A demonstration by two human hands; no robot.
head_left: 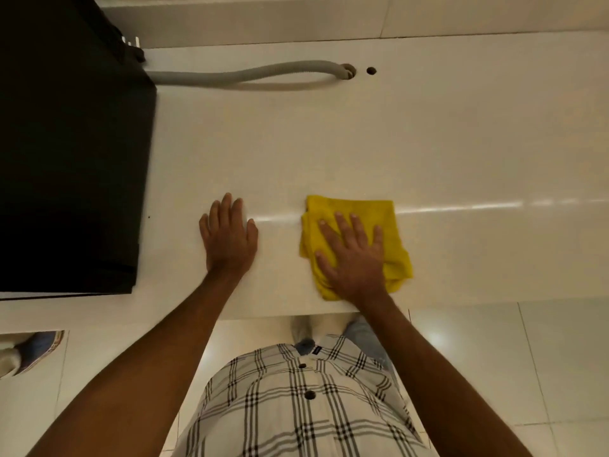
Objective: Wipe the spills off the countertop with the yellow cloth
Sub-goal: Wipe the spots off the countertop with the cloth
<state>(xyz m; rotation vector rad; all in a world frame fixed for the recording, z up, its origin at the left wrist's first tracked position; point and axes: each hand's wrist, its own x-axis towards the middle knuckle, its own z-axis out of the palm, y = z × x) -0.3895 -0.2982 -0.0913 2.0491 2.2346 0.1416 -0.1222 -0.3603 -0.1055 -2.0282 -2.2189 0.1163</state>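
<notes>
Two hands lie flat on the pale tabletop [428,143], seen from above. The right hand [354,258] presses palm-down on the yellow cloth [392,232], fingers spread and straight; its grip is open, pinning the cloth rather than clutching it. The cloth is folded into a rough square, near the front edge of the tabletop, right of the middle, with its far corners and right side showing past the fingers. The left hand [229,235] rests just to the left of the cloth, apart from it, palm down on bare surface, fingers together and extended; its grip is open as well and holds nothing.

A large black appliance [72,159] stands on the left part of the tabletop. From behind it a grey hose [237,74] runs right along the back and enters a hole [348,70] in the surface; a second, smaller hole [371,70] sits just beside it. A bright streak of reflected light crosses the surface at the level of the fingers. I cannot make out any spills.

Below the edge are a checked shirt [296,407] and a tiled floor [527,357]. A shoe [33,349] shows at the far left.
</notes>
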